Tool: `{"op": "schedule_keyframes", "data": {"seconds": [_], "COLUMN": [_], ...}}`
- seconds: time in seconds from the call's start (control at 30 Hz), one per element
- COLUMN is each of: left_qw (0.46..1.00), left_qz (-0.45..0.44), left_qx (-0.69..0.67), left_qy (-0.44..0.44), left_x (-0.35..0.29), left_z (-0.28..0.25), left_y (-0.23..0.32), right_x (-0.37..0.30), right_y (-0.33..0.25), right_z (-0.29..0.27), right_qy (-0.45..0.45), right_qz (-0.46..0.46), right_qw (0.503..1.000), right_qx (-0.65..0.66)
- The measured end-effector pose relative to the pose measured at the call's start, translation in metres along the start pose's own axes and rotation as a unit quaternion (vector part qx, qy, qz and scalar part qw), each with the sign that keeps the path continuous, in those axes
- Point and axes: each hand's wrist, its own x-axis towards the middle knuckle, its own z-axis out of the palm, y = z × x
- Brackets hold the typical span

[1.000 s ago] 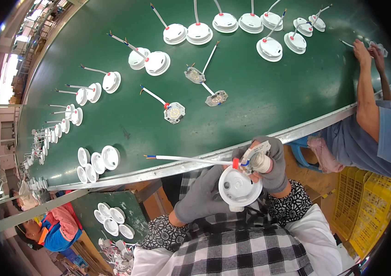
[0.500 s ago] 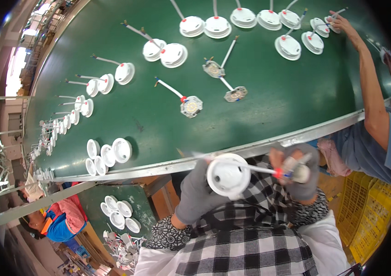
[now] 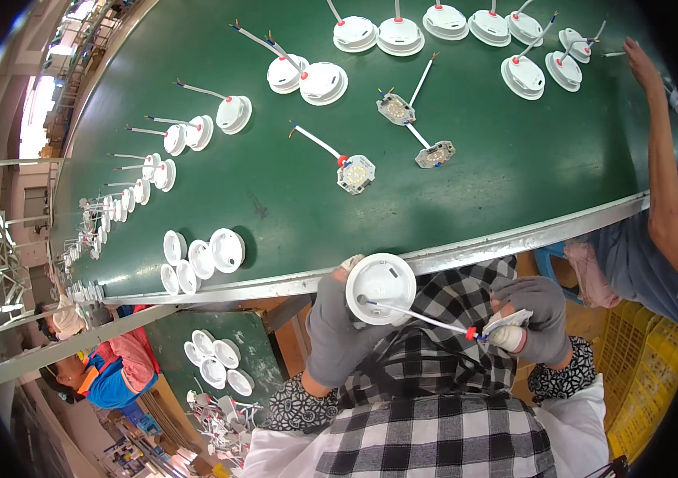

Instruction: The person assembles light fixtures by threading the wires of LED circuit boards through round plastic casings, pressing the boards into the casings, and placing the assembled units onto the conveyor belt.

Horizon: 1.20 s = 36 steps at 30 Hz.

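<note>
My left hand (image 3: 334, 319), in a grey fingerless glove, grips the rim of a round white lamp housing (image 3: 385, 280), its hollow side facing me. A white cable (image 3: 427, 319) crosses the housing's near rim, with its dark far end inside the bowl near the left wall. At the cable's other end is a red grommet (image 3: 471, 333) beside a small silvery LED board (image 3: 516, 319). My gloved right hand (image 3: 532, 323) pinches that board. Three loose LED boards with cables, among them a round-cornered one (image 3: 356, 174), lie on the green table (image 3: 307, 215) ahead.
Upturned white housings (image 3: 227, 250) stand near the table's metal edge (image 3: 466, 256). Cabled lamps (image 3: 324, 83) line the far side. At lower left, a side table (image 3: 263, 350) bears housings and a board pile (image 3: 223, 426). A co-worker's hand (image 3: 643, 65) reaches in at right, above yellow crates (image 3: 634, 366).
The housing has tipped so that its inside shows more, and the cable's tip now lies within it. The co-worker's hand has come away from a lamp. The whole view has shifted slightly.
</note>
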Motion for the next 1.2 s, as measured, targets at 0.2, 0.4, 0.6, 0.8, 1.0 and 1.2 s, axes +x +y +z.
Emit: {"op": "schedule_keyframes", "data": {"seconds": [0.2, 0.4, 0.6, 0.8, 1.0, 1.2], "left_qw": [0.99, 0.979, 0.988, 0.984, 0.978, 0.986], "left_qz": [0.087, 0.182, 0.127, 0.01, 0.079, 0.076], "left_qx": [0.111, 0.089, -0.008, -0.046, -0.114, -0.097], "left_qy": [0.025, -0.003, -0.087, -0.171, -0.154, -0.115], "left_x": [0.0, -0.003, -0.015, -0.02, -0.021, -0.021], "left_z": [0.001, -0.002, 0.001, 0.004, 0.008, 0.01], "left_y": [0.001, 0.01, 0.001, -0.003, -0.006, -0.005], "right_x": [0.01, 0.016, 0.013, 0.011, 0.005, 0.015], "right_y": [-0.018, -0.016, -0.008, -0.006, 0.0, 0.011], "right_z": [0.012, 0.028, 0.05, 0.062, 0.068, 0.062], "right_qy": [-0.081, -0.121, -0.105, -0.091, -0.084, 0.016], "right_qz": [0.034, 0.202, 0.147, 0.129, 0.116, -0.108], "right_qw": [0.99, 0.97, 0.983, 0.984, 0.986, 0.935], "right_qx": [-0.11, -0.057, -0.026, -0.082, -0.091, -0.338]}}
